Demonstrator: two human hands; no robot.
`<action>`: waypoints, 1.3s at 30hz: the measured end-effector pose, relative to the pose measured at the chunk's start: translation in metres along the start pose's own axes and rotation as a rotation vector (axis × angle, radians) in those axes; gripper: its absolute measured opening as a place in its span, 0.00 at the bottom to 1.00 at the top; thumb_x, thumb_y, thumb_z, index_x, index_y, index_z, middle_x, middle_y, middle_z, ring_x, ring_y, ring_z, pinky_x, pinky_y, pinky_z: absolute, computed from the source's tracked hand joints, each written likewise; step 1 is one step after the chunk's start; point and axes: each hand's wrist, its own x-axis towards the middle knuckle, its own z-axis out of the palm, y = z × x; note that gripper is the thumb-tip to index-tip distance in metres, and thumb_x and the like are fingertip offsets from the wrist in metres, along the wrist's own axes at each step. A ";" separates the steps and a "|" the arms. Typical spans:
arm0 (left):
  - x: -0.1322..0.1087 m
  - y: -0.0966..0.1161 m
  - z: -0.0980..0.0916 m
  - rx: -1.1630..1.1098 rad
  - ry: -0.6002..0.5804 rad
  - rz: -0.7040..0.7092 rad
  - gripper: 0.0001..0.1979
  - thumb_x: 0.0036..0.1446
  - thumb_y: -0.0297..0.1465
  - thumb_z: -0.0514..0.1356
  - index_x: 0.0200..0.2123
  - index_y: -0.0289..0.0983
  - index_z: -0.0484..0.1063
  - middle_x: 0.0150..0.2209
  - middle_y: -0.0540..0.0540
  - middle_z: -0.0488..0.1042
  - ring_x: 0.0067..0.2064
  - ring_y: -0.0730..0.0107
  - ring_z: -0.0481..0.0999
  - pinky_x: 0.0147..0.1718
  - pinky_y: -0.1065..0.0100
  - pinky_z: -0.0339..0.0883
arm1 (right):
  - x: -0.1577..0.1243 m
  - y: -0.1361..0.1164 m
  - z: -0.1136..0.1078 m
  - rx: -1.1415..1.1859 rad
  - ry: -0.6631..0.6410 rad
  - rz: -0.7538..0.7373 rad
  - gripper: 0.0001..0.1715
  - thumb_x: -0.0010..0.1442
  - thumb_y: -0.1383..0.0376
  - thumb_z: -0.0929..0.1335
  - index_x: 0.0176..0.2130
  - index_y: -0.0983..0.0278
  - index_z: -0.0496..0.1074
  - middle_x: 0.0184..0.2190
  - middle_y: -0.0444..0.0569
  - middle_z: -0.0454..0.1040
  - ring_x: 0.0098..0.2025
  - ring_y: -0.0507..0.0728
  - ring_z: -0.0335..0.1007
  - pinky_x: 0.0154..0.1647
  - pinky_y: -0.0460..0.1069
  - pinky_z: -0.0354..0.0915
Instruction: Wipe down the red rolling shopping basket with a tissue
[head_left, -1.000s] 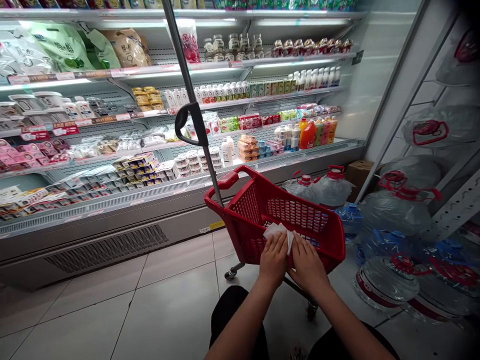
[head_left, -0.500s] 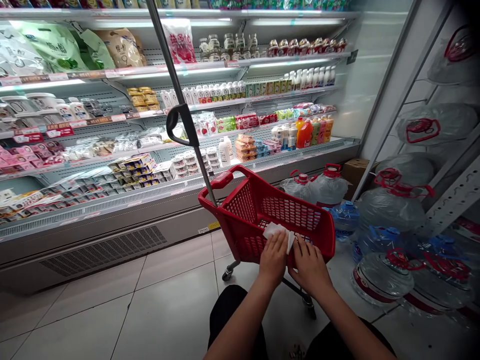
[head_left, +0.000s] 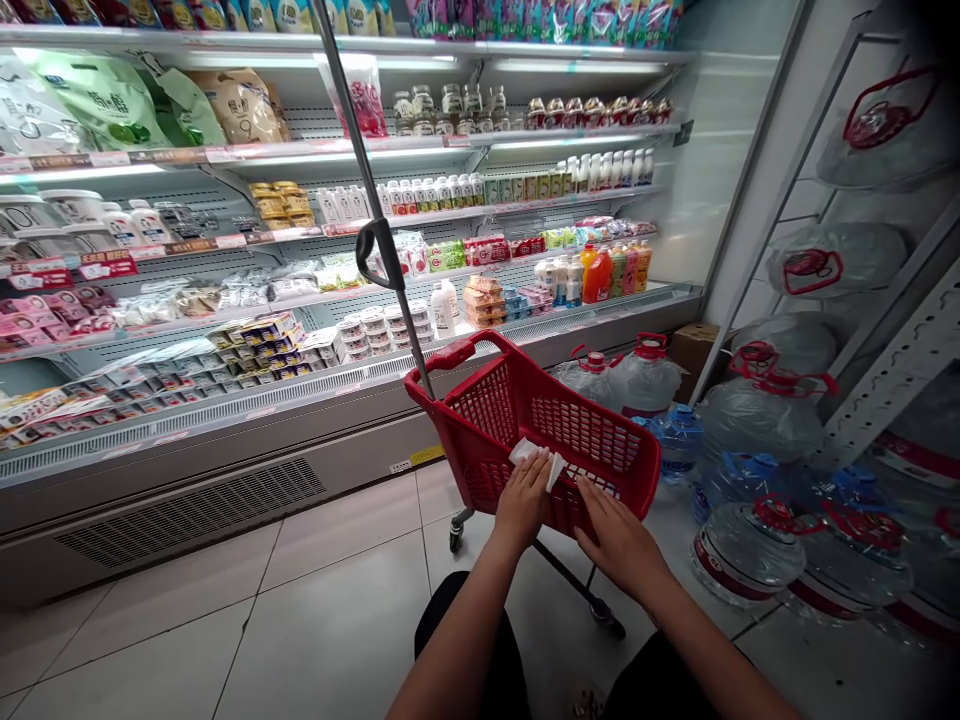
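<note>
A small red plastic shopping cart [head_left: 487, 455] with perforated basket walls stands in front of me. My left hand [head_left: 523, 502] presses a white wipe [head_left: 526, 451] against the cart's near rim, its fingers laid over the cloth. To the right of it, my right hand [head_left: 621, 540] grips the same rim, fingers over the inside and thumb on the outside. The wipe sticks out past my left fingertips; the part under the palm is hidden. A tall metal pole [head_left: 420, 345] with a black grip rises from the cart's handle end.
Behind the cart runs a refrigerated display case [head_left: 360, 440] with yogurts, bottles and bags. Large water jugs [head_left: 750, 550] crowd the floor at right, beside a metal rack [head_left: 900, 375]. A cardboard box [head_left: 694, 350] sits near the case's corner. Tiled floor [head_left: 337, 630] lies at left.
My left hand has slid the wipe a little along the rim towards the handle end, away from my right hand. The right hand keeps its place on the rim. The view has shifted slightly.
</note>
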 end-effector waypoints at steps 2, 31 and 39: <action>-0.001 -0.001 0.001 0.015 0.031 -0.052 0.31 0.68 0.21 0.49 0.73 0.34 0.54 0.73 0.40 0.59 0.75 0.64 0.53 0.71 0.55 0.56 | -0.009 0.001 -0.006 0.006 0.021 0.025 0.48 0.68 0.61 0.61 0.77 0.65 0.34 0.70 0.56 0.63 0.69 0.63 0.62 0.67 0.59 0.62; -0.028 0.040 -0.005 0.056 0.034 0.061 0.27 0.72 0.26 0.48 0.72 0.35 0.56 0.71 0.43 0.63 0.73 0.64 0.59 0.71 0.57 0.53 | -0.038 -0.023 -0.020 0.046 -0.027 -0.013 0.57 0.60 0.65 0.64 0.77 0.67 0.31 0.78 0.55 0.41 0.78 0.64 0.39 0.73 0.63 0.54; -0.028 0.036 -0.005 0.086 0.036 0.039 0.18 0.73 0.28 0.51 0.62 0.35 0.69 0.63 0.43 0.73 0.70 0.65 0.64 0.72 0.58 0.52 | -0.039 -0.024 -0.015 0.040 -0.016 -0.044 0.56 0.59 0.71 0.62 0.77 0.63 0.32 0.78 0.53 0.40 0.77 0.62 0.44 0.73 0.62 0.55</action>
